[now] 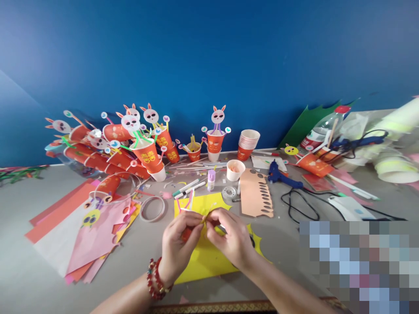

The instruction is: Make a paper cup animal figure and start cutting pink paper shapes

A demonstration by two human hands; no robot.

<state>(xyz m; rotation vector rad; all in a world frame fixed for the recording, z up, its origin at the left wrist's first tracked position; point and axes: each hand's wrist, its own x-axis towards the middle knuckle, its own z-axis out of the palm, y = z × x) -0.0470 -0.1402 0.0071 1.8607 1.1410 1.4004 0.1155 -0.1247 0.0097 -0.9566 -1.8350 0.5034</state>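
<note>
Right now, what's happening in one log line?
left hand: pinching small yellowish piece | right hand: pinching it | beneath: yellow sheet

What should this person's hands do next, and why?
Probably one small move: the left hand could hold the small yellowish piece steady while the right hand gently works its end. Both hands pinch it above the yellow sheet; its exact shape is too small to tell.

Left hand (173,245) and right hand (233,238) meet above yellow sheet (203,264), fingertips pinching small yellowish piece (204,219). Beaded bracelets (157,274) on left wrist. On surface (131,261): tape roll (153,220) left of yellow sheet, peach sheet (250,192) with cut-out holes beyond right hand, blue glue gun (282,176) beside it. Rabbit-faced red cups (146,153) crowd back left; blue wall (209,52) behind.
</note>
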